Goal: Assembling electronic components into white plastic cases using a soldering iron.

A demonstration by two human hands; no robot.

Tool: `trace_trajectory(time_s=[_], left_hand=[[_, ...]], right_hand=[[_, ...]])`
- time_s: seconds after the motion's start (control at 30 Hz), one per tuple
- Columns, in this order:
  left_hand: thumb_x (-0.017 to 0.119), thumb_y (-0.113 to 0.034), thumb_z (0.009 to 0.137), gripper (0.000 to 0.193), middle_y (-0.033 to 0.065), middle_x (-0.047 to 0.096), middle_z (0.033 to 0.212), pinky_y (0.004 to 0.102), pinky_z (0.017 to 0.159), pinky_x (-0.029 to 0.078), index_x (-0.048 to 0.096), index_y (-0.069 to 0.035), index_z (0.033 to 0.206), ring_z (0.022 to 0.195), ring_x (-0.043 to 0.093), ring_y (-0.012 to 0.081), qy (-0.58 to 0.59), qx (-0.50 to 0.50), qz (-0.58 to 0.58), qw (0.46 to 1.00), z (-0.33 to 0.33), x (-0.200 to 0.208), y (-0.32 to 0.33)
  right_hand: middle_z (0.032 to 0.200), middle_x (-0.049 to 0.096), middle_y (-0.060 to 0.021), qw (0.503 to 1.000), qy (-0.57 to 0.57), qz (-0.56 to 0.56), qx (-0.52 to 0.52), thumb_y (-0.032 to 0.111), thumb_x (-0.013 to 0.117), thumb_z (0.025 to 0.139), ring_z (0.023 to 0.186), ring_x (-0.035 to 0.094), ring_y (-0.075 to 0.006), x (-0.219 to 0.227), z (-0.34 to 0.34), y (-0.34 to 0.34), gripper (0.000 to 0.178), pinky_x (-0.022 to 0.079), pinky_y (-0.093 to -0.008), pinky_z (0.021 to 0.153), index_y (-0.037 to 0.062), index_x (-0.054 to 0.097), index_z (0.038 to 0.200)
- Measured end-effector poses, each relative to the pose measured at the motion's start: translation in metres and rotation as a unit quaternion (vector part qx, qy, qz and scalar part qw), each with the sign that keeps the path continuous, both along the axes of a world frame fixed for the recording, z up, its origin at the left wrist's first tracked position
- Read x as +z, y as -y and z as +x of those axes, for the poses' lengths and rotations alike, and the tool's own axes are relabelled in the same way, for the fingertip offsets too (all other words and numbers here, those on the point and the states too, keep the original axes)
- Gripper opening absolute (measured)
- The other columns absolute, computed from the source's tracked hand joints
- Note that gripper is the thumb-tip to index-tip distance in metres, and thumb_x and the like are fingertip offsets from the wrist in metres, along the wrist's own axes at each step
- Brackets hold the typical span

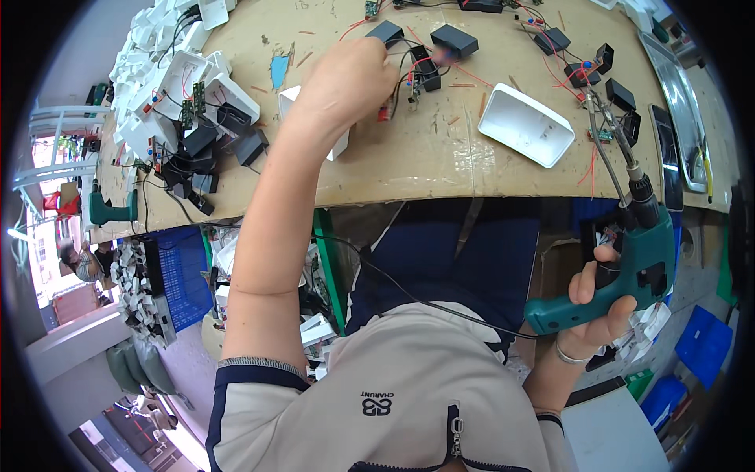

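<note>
My right hand is wrapped round the green handle of a soldering gun, whose long metal tip and thin side tube point to the table's far right. Up ahead, my left hand is closed with its knuckles upward; its fingertips are hidden, so what it grips does not show. Just past that hand lies a black box. A white plastic case is partly covered by my left wrist. Beside the hand are a black block with wires and another black block.
An open white case lies right of centre. Small circuit boards, red wires and black boxes lie near the gun's tip. White cases are heaped at the left. A black cord runs across my lap. A metal tray stands at the right edge.
</note>
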State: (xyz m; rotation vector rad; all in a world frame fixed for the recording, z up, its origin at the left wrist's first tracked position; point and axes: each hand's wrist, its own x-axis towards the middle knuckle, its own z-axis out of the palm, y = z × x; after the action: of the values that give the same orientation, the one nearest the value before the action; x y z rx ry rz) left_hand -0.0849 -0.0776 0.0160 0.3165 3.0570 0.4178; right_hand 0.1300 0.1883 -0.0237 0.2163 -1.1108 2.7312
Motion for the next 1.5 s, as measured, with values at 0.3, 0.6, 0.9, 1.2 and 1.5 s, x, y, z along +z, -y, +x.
trace_trajectory(time_s=[0.3,0.6,0.9,1.2,1.5], left_hand=[[0.062,-0.01,0.076,0.016,0.006,0.063,0.073,0.0207,0.058,0.043,0.063,0.0,0.089,0.065,0.057,0.0087,-0.28,-0.063,0.401,0.87,0.017,0.004,-0.008],[0.052,-0.01,0.086,0.013,0.0026,0.057,0.076,0.0224,0.062,0.046,0.056,-0.001,0.094,0.067,0.056,0.0113,-0.306,-0.069,0.734,0.603,-0.017,0.031,-0.012],[0.058,-0.011,0.082,0.009,0.0023,0.059,0.073,0.0184,0.061,0.044,0.061,-0.003,0.086,0.066,0.055,0.0095,-0.262,-0.06,0.689,0.673,-0.058,0.077,-0.026],[0.062,-0.006,0.077,0.004,0.0017,0.061,0.069,0.0183,0.057,0.042,0.063,-0.004,0.08,0.064,0.057,0.0103,-0.148,-0.025,0.623,0.768,-0.115,0.033,0.003],[0.055,-0.001,0.081,0.013,0.0032,0.06,0.076,0.0218,0.057,0.041,0.062,-0.001,0.092,0.063,0.052,0.0091,-0.217,-0.221,0.618,0.722,-0.023,0.069,-0.002]], right_hand=[[0.123,0.038,-0.0263,1.0,0.009,-0.009,0.004,0.03,0.055,0.084,0.067,0.05,-0.0159,-0.004,-0.008,0.001,0.067,0.044,-0.0265,0.056,-0.003,0.021,0.13],[0.136,0.02,-0.0242,0.996,0.042,-0.076,-0.003,0.031,0.053,0.084,0.114,0.043,-0.032,-0.005,-0.062,0.032,0.068,0.053,-0.0354,0.074,0.0053,0.016,0.135],[0.135,0.025,-0.0214,0.997,0.052,-0.007,-0.059,0.032,0.055,0.082,0.124,0.03,-0.0336,0.004,-0.076,0.047,0.068,0.047,-0.0329,0.083,0.005,0.021,0.134],[0.135,0.027,-0.0197,0.991,0.096,0.028,-0.084,0.036,0.053,0.083,0.126,0.028,-0.0307,0.007,-0.075,0.05,0.067,0.036,-0.0345,0.096,0.0017,0.023,0.132],[0.134,0.027,-0.0205,0.99,0.099,-0.054,-0.088,0.034,0.051,0.084,0.126,0.026,-0.0319,0.003,-0.078,0.048,0.064,0.027,-0.0389,0.103,0.0005,0.023,0.132]])
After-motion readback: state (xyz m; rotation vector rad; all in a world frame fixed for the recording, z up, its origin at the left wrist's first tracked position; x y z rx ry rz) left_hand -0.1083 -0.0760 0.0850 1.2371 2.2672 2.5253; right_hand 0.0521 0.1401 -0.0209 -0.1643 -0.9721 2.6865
